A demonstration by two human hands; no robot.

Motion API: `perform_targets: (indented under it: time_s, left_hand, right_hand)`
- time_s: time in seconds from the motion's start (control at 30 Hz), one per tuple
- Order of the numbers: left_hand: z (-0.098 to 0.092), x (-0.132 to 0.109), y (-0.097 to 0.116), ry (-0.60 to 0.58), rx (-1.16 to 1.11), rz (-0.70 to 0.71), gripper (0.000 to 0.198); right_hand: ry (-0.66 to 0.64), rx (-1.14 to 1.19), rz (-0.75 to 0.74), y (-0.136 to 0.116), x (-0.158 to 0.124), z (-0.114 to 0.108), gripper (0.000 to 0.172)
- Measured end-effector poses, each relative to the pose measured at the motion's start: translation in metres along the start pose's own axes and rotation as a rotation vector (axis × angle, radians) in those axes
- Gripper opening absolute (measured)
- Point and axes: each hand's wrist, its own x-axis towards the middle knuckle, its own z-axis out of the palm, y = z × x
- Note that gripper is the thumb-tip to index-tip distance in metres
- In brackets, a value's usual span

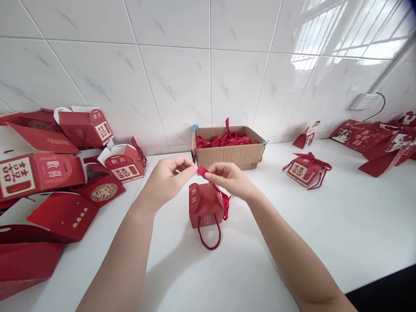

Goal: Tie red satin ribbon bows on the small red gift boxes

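Observation:
A small red gift box (204, 206) with gold lettering stands on the white table in front of me, its twisted cord handle (209, 248) drooping toward me. Just above the box, a red satin ribbon (202, 171) is pinched between thumb and fingers of my right hand (230, 177). My left hand (172, 177) has its thumb and forefinger closed at the ribbon's left end. A length of the ribbon hangs down the box's right side. The exact grip of the left fingertips is hard to see.
A cardboard box (227, 154) full of red ribbons stands by the tiled wall. Several unfinished-looking red boxes (123, 167) are heaped at left. At right sits a ribbon-tied box (307, 171), with more red boxes (377, 151) and a power strip (365, 102) beyond.

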Motion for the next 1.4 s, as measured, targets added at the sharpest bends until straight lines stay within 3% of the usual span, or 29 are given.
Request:
perform_targets:
  time_s: [0.07, 0.2, 0.27, 0.5, 0.73, 1.4]
  left_hand:
    - [-0.001, -0.001, -0.005, -0.088, 0.102, -0.028, 0.027]
    - [0.004, -0.003, -0.021, -0.435, 0.392, -0.198, 0.038]
    - [0.008, -0.003, -0.026, -0.505, 0.424, -0.235, 0.035]
    - [-0.001, 0.006, -0.036, -0.534, 0.389, -0.224, 0.029]
    - [-0.007, 0.014, -0.045, -0.676, 0.006, -0.315, 0.035]
    - [-0.007, 0.013, -0.043, -0.646, 0.049, -0.329, 0.045]
  right_hand:
    - [0.012, -0.006, 0.005, 0.0, 0.0, -0.002, 0.031]
    - [0.044, -0.009, 0.013, -0.001, -0.001, -0.003, 0.03]
    - [0.064, -0.022, 0.04, -0.001, -0.001, -0.001, 0.029]
    - [0.145, -0.164, 0.173, 0.0, 0.0, 0.007, 0.021]
    - [0.177, -0.272, 0.25, 0.003, 0.001, 0.014, 0.021]
    - [0.089, -0.408, 0.29, 0.013, 0.003, 0.027, 0.024]
